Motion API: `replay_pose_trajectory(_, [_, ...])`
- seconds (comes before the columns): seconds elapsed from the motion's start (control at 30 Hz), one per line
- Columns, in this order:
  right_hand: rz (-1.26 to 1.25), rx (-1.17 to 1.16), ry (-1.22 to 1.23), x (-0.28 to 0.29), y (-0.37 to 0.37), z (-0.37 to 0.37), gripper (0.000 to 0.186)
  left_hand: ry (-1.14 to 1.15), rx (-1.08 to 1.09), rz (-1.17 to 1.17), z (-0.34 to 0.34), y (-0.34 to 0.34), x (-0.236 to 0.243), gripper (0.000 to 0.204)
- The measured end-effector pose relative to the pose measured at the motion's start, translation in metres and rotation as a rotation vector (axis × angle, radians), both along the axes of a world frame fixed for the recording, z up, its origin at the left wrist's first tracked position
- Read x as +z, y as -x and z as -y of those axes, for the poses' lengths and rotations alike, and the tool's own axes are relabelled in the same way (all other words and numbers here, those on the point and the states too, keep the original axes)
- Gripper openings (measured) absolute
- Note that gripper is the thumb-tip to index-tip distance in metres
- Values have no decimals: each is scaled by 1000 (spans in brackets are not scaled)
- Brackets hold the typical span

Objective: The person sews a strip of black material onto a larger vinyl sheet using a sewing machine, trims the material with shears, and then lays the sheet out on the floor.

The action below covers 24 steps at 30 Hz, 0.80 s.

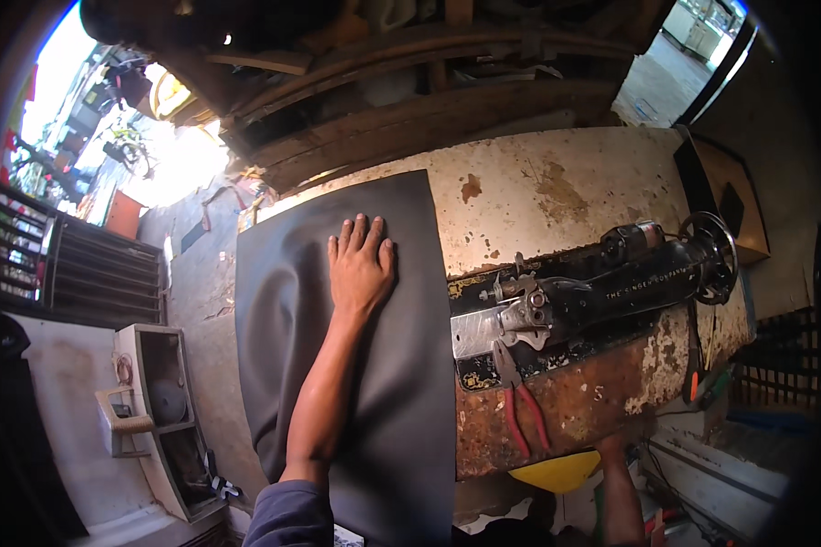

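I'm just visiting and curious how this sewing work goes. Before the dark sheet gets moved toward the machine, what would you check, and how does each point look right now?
1. Left hand flat on the dark sheet, fingers spread: ok.
2. Sheet lying smooth: not ok, a soft fold runs down its left part.
3. Sheet fully on the worn table: not ok, its left and near edges hang over.
4. Way to the sewing machine free: not ok, red-handled pliers lie at its base.
5. Right hand ready: cannot tell, only a forearm shows at the lower edge.
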State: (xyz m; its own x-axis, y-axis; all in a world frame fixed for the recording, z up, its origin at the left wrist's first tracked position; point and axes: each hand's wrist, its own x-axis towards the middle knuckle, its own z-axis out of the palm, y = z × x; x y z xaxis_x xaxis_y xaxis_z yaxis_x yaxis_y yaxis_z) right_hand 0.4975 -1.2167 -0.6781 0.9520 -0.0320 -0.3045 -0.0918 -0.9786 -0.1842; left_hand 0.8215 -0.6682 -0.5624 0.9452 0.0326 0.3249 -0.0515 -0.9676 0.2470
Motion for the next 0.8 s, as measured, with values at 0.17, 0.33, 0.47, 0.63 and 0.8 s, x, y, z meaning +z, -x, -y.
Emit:
replay_pose_trajectory(0.17, [-186,1,92,-139,-33,54,35,12,-46,132,20,-16,7,36])
replay_pose_trajectory(0.33, [-212,-22,-8,-160,-21,45,37,-9,-12,159,10,0,-2,36])
replay_pose_trajectory(0.47, [-240,-49,-200,-131,16,10,40,11,1,127,13,13,-2,37])
replay_pose_trajectory(0.63, [-462,-83,-540,-85,65,-46,44,43,-25,149,23,10,11,23])
replay_pose_trajectory(0.8, [-723,300,-940,145,14,-122,40,226,-47,-60,28,70,28,31])
